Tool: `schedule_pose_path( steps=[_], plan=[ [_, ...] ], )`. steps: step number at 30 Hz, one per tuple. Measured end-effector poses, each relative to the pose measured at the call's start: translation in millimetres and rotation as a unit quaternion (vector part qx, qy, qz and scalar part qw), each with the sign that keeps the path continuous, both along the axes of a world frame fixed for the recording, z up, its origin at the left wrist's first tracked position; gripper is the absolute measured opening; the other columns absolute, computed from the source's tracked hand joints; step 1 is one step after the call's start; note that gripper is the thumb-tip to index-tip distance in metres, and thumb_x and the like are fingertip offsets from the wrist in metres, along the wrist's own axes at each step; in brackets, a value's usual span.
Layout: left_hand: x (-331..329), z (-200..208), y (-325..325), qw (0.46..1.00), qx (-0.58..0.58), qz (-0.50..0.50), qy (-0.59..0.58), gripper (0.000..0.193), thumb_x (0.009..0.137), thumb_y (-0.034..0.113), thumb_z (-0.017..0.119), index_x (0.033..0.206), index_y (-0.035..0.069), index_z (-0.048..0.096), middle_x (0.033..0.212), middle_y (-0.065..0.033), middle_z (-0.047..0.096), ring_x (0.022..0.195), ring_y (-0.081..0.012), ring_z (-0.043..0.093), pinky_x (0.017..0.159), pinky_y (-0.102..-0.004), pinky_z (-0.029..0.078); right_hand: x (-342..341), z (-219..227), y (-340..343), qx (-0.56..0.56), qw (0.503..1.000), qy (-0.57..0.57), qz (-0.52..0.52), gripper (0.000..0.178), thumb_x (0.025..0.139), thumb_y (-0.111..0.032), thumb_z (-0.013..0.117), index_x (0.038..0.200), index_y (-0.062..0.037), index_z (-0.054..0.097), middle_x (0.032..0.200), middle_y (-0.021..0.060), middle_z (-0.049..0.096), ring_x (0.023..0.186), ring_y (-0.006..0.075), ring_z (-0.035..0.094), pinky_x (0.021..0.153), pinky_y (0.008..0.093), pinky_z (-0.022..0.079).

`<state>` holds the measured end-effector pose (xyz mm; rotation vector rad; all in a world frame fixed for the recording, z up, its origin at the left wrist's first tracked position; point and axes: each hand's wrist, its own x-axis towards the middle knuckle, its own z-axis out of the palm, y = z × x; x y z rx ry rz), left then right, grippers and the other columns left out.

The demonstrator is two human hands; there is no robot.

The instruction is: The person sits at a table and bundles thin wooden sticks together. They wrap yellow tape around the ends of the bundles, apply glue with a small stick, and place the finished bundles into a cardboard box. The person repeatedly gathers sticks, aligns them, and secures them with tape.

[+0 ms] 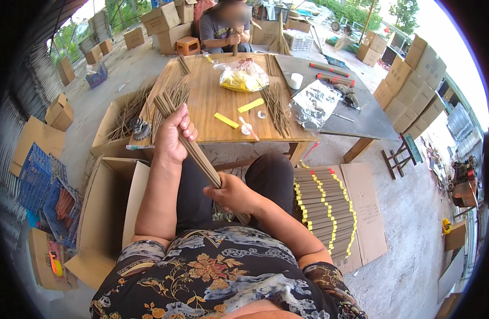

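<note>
A long bundle of thin brown incense sticks (200, 159) slants across my lap, with its upper end over the table's near edge. My left hand (175, 133) is closed around its upper part. Lower down, my right hand (234, 193) wraps round the same bundle. On the wooden table (196, 74) ahead lie loose sticks (276, 109), a yellow paper strip (226, 120) and a second yellow strip (251, 105). A small brush (249, 129) rests across a white dish. Behind them sits a clear plastic bag (243, 76) with yellow contents.
Yellow-banded stick bundles (325, 212) lie on cardboard at my right. An open carton (109, 204) stands at my left, near blue crates (40, 178). A dark table (356, 119) adjoins on the right. Across the table, a person (223, 32) grips an upright bundle.
</note>
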<state>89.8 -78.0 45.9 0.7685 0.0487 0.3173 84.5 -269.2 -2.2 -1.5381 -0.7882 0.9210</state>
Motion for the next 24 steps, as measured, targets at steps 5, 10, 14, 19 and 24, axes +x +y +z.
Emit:
schedule_pose_path(
  steps=[5, 10, 14, 19, 24],
  plan=[
    [-4.8, 2.3, 1.7, 0.995, -0.024, -0.047, -0.088, 0.017, 0.087, 0.021, 0.051, 0.077, 0.006, 0.051, 0.051, 0.0017, 0.043, 0.041, -0.0083, 0.041, 0.039, -0.0224, 0.035, -0.7, 5.5, -8.2, 0.025, 0.991, 0.11, 0.069, 0.023, 0.082, -0.02, 0.057, 0.076, -0.0028, 0.043, 0.056, 0.0032, 0.049, 0.039, 0.0115, 0.045, 0.038, 0.026, 0.038],
    [0.4, 1.8, -12.0, 0.996, 0.029, 0.085, 0.027, 0.021, 0.084, 0.019, 0.055, 0.066, 0.011, 0.046, 0.05, 0.004, 0.042, 0.039, -0.0068, 0.037, 0.037, -0.0209, 0.032, -0.4, -23.6, 0.9, -0.048, 0.96, -0.25, -0.116, 0.026, 0.079, -0.02, 0.06, 0.079, 0.0032, 0.048, 0.064, 0.0185, 0.056, 0.055, 0.0234, 0.055, 0.053, 0.0377, 0.044],
    [-4.5, 15.1, -11.2, 0.993, 0.011, -0.064, -0.103, 0.015, 0.085, 0.018, 0.053, 0.073, 0.01, 0.05, 0.049, 0.0038, 0.041, 0.039, -0.0064, 0.038, 0.038, -0.021, 0.032, 3.5, 4.6, -23.9, 0.033, 0.993, 0.086, 0.072, 0.026, 0.081, -0.023, 0.059, 0.078, -0.0037, 0.042, 0.054, 0.0025, 0.047, 0.039, 0.0095, 0.044, 0.037, 0.0255, 0.039],
    [13.8, 19.0, -31.6, 0.998, 0.046, 0.011, -0.034, 0.013, 0.083, 0.017, 0.056, 0.075, 0.01, 0.05, 0.052, 0.0033, 0.043, 0.041, -0.007, 0.039, 0.04, -0.0209, 0.033, 12.2, -3.9, -37.0, 0.04, 0.999, -0.004, 0.007, 0.026, 0.081, -0.022, 0.057, 0.076, -0.0017, 0.042, 0.056, 0.0102, 0.051, 0.046, 0.0226, 0.052, 0.045, 0.0331, 0.043],
    [24.6, 25.2, -64.8, 0.988, 0.076, 0.127, 0.048, 0.018, 0.078, 0.018, 0.063, 0.071, 0.012, 0.047, 0.054, 0.0042, 0.044, 0.045, -0.0066, 0.04, 0.042, -0.0203, 0.033, 18.2, -22.8, -48.1, -0.007, 0.957, -0.25, -0.145, 0.025, 0.08, -0.021, 0.056, 0.079, 0.002, 0.046, 0.07, 0.0232, 0.057, 0.072, 0.0394, 0.056, 0.063, 0.0436, 0.044]
  ],
)
